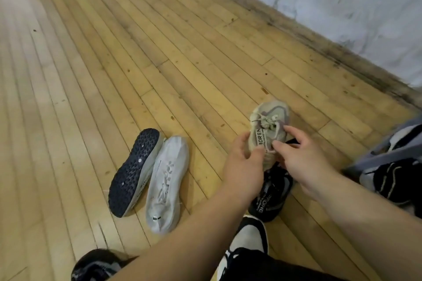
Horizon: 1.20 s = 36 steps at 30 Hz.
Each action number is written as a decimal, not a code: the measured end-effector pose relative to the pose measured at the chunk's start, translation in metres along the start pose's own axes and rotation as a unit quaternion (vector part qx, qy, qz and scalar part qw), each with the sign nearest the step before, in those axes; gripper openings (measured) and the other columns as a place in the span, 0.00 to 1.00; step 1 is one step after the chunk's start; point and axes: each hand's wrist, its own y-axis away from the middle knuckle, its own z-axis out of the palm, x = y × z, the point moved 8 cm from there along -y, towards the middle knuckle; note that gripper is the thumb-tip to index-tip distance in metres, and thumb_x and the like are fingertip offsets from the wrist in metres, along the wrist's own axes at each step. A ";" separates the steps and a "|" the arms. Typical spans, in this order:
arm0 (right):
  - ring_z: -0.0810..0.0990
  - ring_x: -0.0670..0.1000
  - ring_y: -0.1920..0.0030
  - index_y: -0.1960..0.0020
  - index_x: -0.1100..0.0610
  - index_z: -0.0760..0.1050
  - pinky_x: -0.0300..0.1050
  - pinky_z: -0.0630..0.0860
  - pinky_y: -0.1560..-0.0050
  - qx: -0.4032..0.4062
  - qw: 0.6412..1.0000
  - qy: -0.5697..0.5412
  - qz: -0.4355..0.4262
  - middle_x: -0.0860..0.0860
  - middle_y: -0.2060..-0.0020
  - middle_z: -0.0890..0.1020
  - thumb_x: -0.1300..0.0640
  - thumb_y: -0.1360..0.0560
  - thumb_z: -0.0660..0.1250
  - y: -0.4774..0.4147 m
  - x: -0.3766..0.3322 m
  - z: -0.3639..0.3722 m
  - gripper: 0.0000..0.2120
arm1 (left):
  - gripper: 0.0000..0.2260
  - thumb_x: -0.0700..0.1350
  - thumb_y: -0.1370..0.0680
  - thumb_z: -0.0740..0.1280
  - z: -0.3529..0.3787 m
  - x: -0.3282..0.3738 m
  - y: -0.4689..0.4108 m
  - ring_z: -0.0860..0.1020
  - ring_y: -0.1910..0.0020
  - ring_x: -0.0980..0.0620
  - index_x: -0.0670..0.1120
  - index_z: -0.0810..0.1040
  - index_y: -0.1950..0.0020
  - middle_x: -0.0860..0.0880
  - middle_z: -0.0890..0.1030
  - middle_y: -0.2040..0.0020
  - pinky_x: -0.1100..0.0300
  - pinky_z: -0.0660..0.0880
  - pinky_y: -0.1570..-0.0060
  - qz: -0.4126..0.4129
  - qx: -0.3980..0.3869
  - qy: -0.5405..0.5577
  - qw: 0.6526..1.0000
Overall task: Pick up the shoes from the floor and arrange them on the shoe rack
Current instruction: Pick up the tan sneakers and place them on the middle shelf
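Observation:
A beige knit sneaker with a lettered tongue strap is gripped by both hands just above the wooden floor. My left hand pinches its left side near the collar. My right hand holds the right side, thumb on the tongue. Under it lies a black sneaker with white lettering. To the left, a white sneaker lies upright beside its mate, which is tipped on its side with the dark sole showing. At the right edge, a grey rack shelf holds black-and-white shoes.
The white wall and dark skirting run diagonally across the upper right. Wide bare floorboards stretch away to the left and ahead. My own black-and-white shoe and another dark shoe are at the bottom.

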 end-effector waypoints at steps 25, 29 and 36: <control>0.86 0.45 0.56 0.33 0.43 0.69 0.39 0.80 0.55 0.407 0.858 -0.091 -0.298 0.46 0.53 0.88 0.65 0.21 0.69 0.533 -0.035 -0.446 0.24 | 0.28 0.58 0.23 0.68 0.272 0.260 0.534 0.81 0.44 0.54 0.76 0.60 0.28 0.54 0.79 0.38 0.50 0.78 0.41 0.533 -0.470 -0.205 0.673; 0.85 0.44 0.49 0.28 0.42 0.70 0.44 0.79 0.50 0.492 0.832 -0.176 -0.188 0.43 0.51 0.88 0.58 0.21 0.71 0.603 0.112 -0.477 0.25 | 0.29 0.56 0.21 0.69 0.349 0.182 0.633 0.81 0.49 0.62 0.71 0.61 0.24 0.58 0.77 0.36 0.70 0.76 0.51 0.539 -0.549 -0.312 0.557; 0.84 0.50 0.54 0.32 0.44 0.76 0.43 0.78 0.57 0.535 0.801 -0.267 0.030 0.50 0.50 0.87 0.56 0.21 0.73 0.670 0.340 -0.461 0.20 | 0.29 0.51 0.19 0.70 0.428 0.022 0.698 0.80 0.67 0.65 0.66 0.63 0.22 0.54 0.74 0.29 0.68 0.76 0.66 0.461 -0.620 -0.489 0.406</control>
